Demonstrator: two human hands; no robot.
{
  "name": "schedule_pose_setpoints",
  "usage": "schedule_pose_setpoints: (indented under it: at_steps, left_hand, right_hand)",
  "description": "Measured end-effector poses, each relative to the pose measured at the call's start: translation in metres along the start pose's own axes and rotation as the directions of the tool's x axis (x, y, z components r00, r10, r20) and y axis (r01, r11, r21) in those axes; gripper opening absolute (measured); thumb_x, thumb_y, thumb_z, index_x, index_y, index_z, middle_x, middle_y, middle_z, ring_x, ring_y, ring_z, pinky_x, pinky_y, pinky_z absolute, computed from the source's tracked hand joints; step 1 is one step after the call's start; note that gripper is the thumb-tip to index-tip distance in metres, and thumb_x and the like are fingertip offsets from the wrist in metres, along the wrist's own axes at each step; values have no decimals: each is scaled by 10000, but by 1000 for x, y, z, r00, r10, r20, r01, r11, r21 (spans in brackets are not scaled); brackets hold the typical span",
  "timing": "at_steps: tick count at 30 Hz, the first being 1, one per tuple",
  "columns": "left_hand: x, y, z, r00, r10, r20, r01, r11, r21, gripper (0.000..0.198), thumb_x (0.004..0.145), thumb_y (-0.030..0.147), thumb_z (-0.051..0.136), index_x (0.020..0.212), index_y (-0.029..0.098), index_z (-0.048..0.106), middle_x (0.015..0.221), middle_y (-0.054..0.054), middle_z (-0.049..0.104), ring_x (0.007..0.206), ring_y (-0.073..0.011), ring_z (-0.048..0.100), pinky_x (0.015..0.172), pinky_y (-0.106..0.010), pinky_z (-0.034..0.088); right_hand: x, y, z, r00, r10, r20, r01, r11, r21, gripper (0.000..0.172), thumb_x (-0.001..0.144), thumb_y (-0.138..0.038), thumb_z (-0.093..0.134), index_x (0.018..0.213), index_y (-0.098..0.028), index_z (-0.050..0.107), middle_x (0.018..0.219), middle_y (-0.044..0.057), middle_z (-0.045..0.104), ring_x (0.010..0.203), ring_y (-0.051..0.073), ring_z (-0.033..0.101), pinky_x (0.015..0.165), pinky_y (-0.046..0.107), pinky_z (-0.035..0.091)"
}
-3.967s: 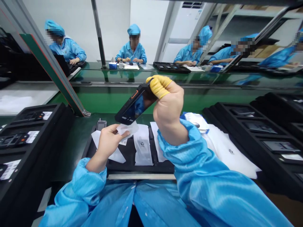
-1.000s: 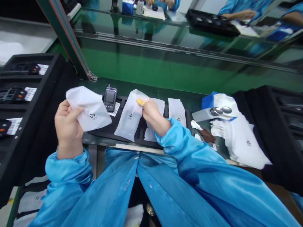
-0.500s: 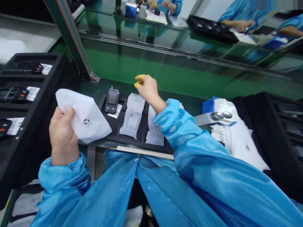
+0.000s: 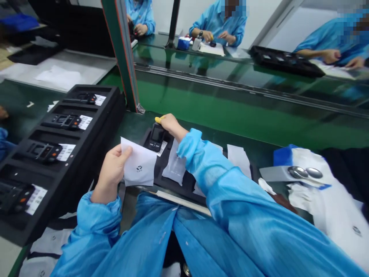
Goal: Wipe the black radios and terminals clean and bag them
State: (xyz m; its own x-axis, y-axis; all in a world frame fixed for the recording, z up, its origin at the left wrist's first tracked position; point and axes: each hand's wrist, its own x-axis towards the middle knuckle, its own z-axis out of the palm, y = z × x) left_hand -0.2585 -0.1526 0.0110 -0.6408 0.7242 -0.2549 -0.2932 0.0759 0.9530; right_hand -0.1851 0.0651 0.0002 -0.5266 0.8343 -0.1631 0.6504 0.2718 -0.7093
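My left hand (image 4: 113, 167) pinches the upper left corner of a flat white bag (image 4: 140, 163) with a printed recycling mark. Just right of the bag, a black handheld device (image 4: 156, 137) with a screen lies in a black tray (image 4: 164, 164), a white label (image 4: 162, 148) beside it. My right hand (image 4: 170, 125), with yellow covers on its fingertips, has its fingers closed around the device's top end. A bagged item (image 4: 175, 165) lies in the tray to the right, partly under my right sleeve.
At the left, a large black tray (image 4: 67, 164) holds several black devices with labels. A pile of white bags (image 4: 331, 200) and a metal-looking item (image 4: 298, 172) lie at the right. Behind the green partition (image 4: 230, 111), other people in blue work.
My right hand has moved from above the tray to the device's top and closed on it. The bag in my left hand is now beside the device. The view has shifted left.
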Motion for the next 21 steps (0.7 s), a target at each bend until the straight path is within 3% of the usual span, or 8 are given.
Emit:
schedule_pose_setpoints:
  at_steps: [4,7,9,14,17,21]
  left_hand:
    - [-2,-3,0,1000,-2,26,1,999,41,517,448,536,853,708,136,655,602,-23,669,528,-171,605,508,-278,489]
    - [-5,-1,6,997,25,71,-27,999,33,493,466,494,857,743,151,638,669,-18,684,593,-167,624,573,-276,501]
    - [-7,1,11,994,41,106,-44,999,32,516,452,510,857,754,158,634,702,-24,693,635,-179,641,615,-291,513]
    - [-10,7,24,987,8,158,-17,998,57,544,499,633,790,714,145,682,631,-46,682,577,-191,624,547,-290,483]
    - [-14,15,32,986,36,164,-53,994,97,429,498,513,826,702,154,708,640,-40,693,573,-184,616,534,-283,478]
    - [-22,27,42,980,160,121,-182,962,202,288,445,367,834,579,170,672,565,-4,649,540,-155,578,508,-254,446]
  right_hand:
    - [-29,-6,-18,983,-110,-150,106,994,-31,230,845,-339,565,909,-186,725,1022,61,723,1025,229,626,974,391,400]
    - [-45,-7,-41,890,-264,-372,306,950,58,201,813,-358,594,820,-204,724,930,23,724,963,200,631,963,376,419]
    - [-51,-6,-58,840,-279,-465,405,893,196,215,785,-393,619,753,-199,707,823,7,709,857,179,632,872,351,465]
    - [-74,-7,-91,818,-260,-514,505,752,424,259,708,-455,696,675,-199,691,696,-17,675,693,138,597,710,306,489]
    - [-94,-9,-103,776,-254,-577,545,730,412,211,683,-418,739,679,-209,707,706,-12,686,721,149,609,738,324,500]
    - [-118,-12,-117,712,-282,-642,621,680,390,177,718,-397,733,697,-223,717,713,-11,688,724,155,627,737,339,518]
